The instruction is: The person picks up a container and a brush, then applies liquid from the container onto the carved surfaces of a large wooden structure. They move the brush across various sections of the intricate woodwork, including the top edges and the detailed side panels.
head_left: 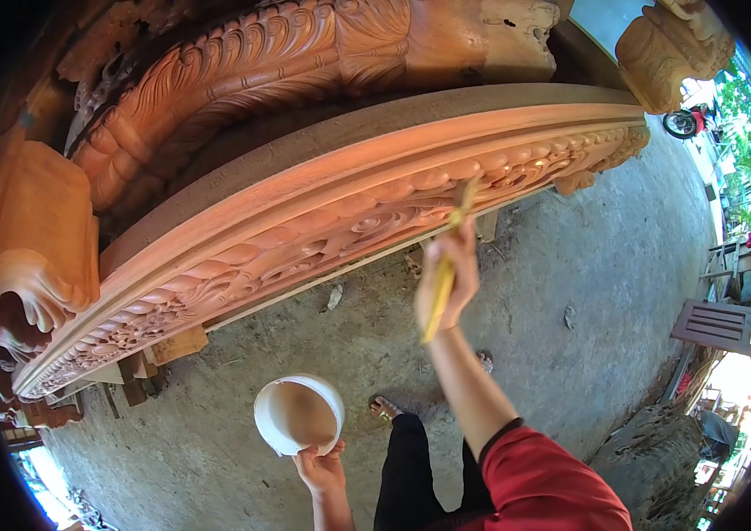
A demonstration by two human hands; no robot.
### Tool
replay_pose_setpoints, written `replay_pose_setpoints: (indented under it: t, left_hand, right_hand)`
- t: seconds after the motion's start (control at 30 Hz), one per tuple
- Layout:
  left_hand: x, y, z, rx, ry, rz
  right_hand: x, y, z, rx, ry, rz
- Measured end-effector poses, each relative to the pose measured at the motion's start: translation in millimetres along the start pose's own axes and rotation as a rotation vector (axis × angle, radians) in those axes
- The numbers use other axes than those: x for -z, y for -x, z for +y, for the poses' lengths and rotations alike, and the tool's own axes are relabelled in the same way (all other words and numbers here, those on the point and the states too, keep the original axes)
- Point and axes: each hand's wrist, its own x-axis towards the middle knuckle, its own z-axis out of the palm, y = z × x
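Note:
My right hand (451,279) is closed round the yellow handle of a paintbrush (440,301), slightly smeared by motion. The bristle end reaches the lower carved edge of a long curved wooden panel (313,226). Scrolls and a row of bead-like bumps run along this panel, and its right part shines wet while the left looks duller. Low in front of me, my left hand (320,467) grips the rim of a white plastic tub (337,409). Tan-brown liquid or coating shows inside the tub.
Another carved wooden piece (260,53) lies behind the panel, with carved scroll ends (39,230) at the left. My feet stand on the grey concrete floor (570,265). A brown slatted wooden piece (729,329) and a parked motorbike (683,123) are at the right.

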Motion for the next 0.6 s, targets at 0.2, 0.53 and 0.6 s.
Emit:
replay_pose_setpoints:
  t: [0.2, 0.53, 0.6]
  left_hand:
    - [2.4, -1.8, -1.3, -0.013, -0.006, 0.010]
    - [23.1, -13.3, -3.1, -0.033, 0.017, 0.049]
    - [19.6, -13.9, -3.1, -0.042, 0.014, 0.090]
  right_hand:
    - [-48.2, 58.3, -59.9, -0.014, -0.305, -0.193]
    - [26.9, 4.0, 1.8, -0.278, -0.516, -0.487]
    - [56.8, -19.2, 18.1, -0.160, -0.321, -0.338]
